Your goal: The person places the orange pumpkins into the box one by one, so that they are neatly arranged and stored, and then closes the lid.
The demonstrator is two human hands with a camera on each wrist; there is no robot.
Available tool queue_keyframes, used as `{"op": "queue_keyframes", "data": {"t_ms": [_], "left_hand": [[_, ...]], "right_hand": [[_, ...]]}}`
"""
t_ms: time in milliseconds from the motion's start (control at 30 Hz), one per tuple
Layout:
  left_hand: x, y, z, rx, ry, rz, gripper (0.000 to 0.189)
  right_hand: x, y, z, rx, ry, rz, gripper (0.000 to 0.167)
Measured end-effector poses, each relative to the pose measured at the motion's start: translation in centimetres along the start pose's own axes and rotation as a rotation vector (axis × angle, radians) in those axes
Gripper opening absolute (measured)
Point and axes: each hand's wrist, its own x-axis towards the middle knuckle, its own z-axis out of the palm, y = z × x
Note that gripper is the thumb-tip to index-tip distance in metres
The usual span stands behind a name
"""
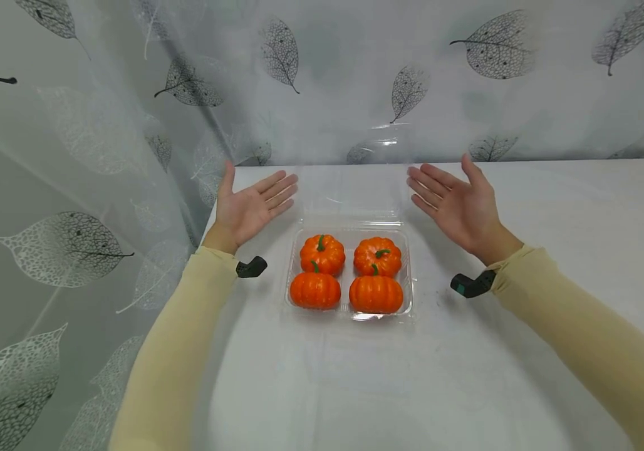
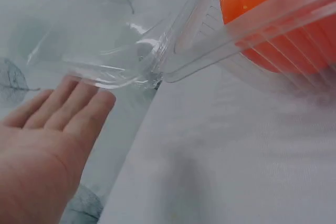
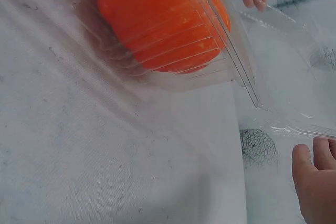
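A clear plastic clamshell box lies on the white tabletop with its transparent lid raised at the back. Inside sit several small orange pumpkins with green stems, in two rows. My left hand is held out to the left of the lid, palm facing inward and fingers straight. On the other side my right hand mirrors it, thumb up and fingers extended. Neither palm holds anything. In the left wrist view, the left fingertips appear close to the lid's edge; whether they touch it I cannot tell.
The white table extends right and toward me. Behind it and along the left hangs a pale curtain printed with dark leaves. Small black devices are strapped at both wrists, over yellow sleeves.
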Motion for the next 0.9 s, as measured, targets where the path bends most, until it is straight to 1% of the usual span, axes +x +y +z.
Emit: {"op": "queue_keyframes", "data": {"t_ms": [100, 267, 300, 400, 500, 567, 633, 700, 800, 900], "left_hand": [[-1.0, 0.1, 1.3, 0.163, 0.054, 0.046, 0.098], [-3.1, 0.0, 3.3, 0.369, 0.141, 0.126, 0.085], [-3.5, -0.2, 3.7, 0.424, 0.163, 0.137, 0.083], [-4.9, -0.8, 4.5, 0.609, 0.228, 0.156, 0.073], [-6.2, -1.7, 5.0, 0.779, 0.302, 0.164, 0.058], [-7.1, -2.3, 5.1, 0.87, 0.34, 0.163, 0.048], [-8.0, -2.9, 5.1, 0.942, 0.362, 0.167, 0.042], [-8.9, -3.5, 5.1, 1.002, 0.361, 0.167, 0.039], [-10.1, -4.2, 4.9, 1.044, 0.34, 0.166, 0.036], [-10.9, -4.8, 4.6, 1.068, 0.336, 0.16, 0.036]], "right_hand": [[-0.9, -0.2, 0.7, -0.054, -0.005, -0.051, 0.082], [-2.5, -0.4, 1.8, -0.141, 0.018, -0.114, 0.069], [-2.9, -0.4, 1.9, -0.168, 0.025, -0.121, 0.066], [-4.0, -0.2, 2.4, -0.294, 0.051, -0.135, 0.056], [-5.2, 0.4, 2.7, -0.43, 0.058, -0.146, 0.044], [-6.1, 0.9, 2.9, -0.519, 0.067, -0.168, 0.036], [-7.0, 1.4, 3.0, -0.614, 0.073, -0.199, 0.028], [-7.8, 1.9, 3.1, -0.725, 0.085, -0.226, 0.024], [-8.7, 2.5, 3.1, -0.889, 0.076, -0.254, 0.023], [-9.3, 3.0, 3.2, -1.012, 0.06, -0.281, 0.021]]}}
